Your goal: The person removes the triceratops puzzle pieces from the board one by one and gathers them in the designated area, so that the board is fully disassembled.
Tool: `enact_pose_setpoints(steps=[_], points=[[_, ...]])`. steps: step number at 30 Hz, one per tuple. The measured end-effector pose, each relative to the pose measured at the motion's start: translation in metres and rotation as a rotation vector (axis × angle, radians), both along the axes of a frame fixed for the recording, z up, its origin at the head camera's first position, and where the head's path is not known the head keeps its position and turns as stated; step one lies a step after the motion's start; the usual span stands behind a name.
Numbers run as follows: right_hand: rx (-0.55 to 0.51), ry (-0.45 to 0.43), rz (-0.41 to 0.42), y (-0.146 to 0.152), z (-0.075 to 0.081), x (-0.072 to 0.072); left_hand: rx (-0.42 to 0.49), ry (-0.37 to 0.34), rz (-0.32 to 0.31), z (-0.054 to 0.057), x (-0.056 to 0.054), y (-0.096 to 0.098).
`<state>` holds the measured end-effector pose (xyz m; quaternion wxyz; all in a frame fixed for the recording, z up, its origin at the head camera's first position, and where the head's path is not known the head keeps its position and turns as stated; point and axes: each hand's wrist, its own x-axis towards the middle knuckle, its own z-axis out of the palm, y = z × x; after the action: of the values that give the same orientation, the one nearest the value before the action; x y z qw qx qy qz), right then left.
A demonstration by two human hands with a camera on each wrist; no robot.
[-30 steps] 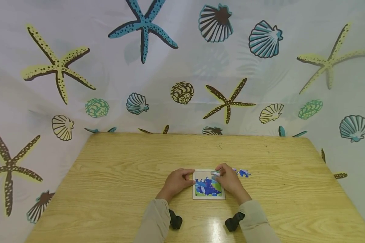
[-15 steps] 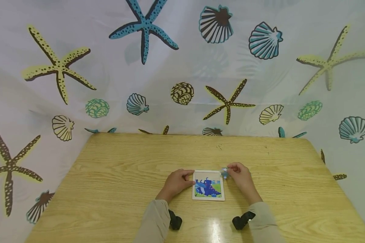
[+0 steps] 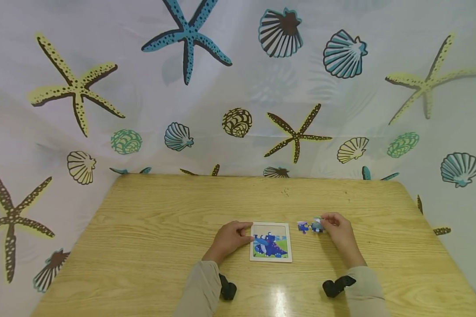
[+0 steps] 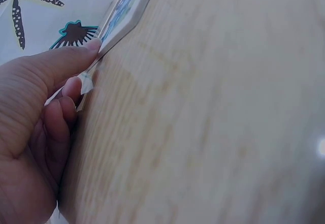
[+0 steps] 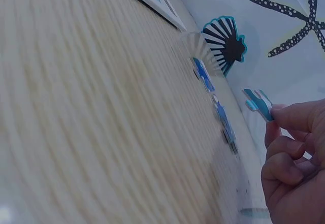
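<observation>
A small jigsaw tray [image 3: 290,248] with a pale rim lies on the table. Its lower part shows a blue dinosaur; the upper part is bare board. My left hand [image 3: 229,241] holds the tray's left edge, and in the left wrist view the thumb [image 4: 76,60] touches the rim. To the tray's right, my right hand [image 3: 342,235] pinches a teal and white jigsaw piece [image 5: 260,103] between thumb and forefinger, raised off the table. Beneath and left of it lie two blue jigsaw pieces, one nearer the tray [image 5: 204,75] and one farther right [image 5: 224,123].
The wood-grain table [image 3: 162,211] extends around the tray on all sides. Behind it hangs a white cloth [image 3: 214,88] printed with starfish and shells. A black wrist camera [image 3: 228,288] is strapped at each sleeve.
My right hand has moved right, carrying the jigsaw piece from over the tray's upper right corner to above the loose pieces. The left hand stays at the tray's left edge.
</observation>
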<state>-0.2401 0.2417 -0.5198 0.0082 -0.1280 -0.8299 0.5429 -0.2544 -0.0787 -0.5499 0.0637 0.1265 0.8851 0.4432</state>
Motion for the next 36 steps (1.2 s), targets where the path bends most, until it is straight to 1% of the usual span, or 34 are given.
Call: enact_pose_setpoints(steps=[8,13,22,28,32,36], points=[[0.002,-0.070,-0.060,0.030,-0.005,0.002,-0.004,0.003,-0.006,-0.001,0.000,0.000],[0.007,-0.061,-0.075,0.039,-0.009,0.003,-0.011,0.017,-0.007,-0.002,0.000,0.000],[0.057,-0.054,-0.074,0.042,-0.016,0.002,-0.014,0.004,0.002,0.002,0.000,0.000],[0.108,-0.031,-0.086,0.040,-0.019,0.003,-0.011,0.000,0.003,0.001,0.000,-0.001],[0.109,-0.032,-0.094,0.039,-0.018,0.004,-0.004,-0.004,-0.001,0.000,0.000,-0.001],[0.100,-0.039,-0.093,0.038,-0.017,0.006,0.001,-0.004,-0.003,0.001,0.001,0.000]])
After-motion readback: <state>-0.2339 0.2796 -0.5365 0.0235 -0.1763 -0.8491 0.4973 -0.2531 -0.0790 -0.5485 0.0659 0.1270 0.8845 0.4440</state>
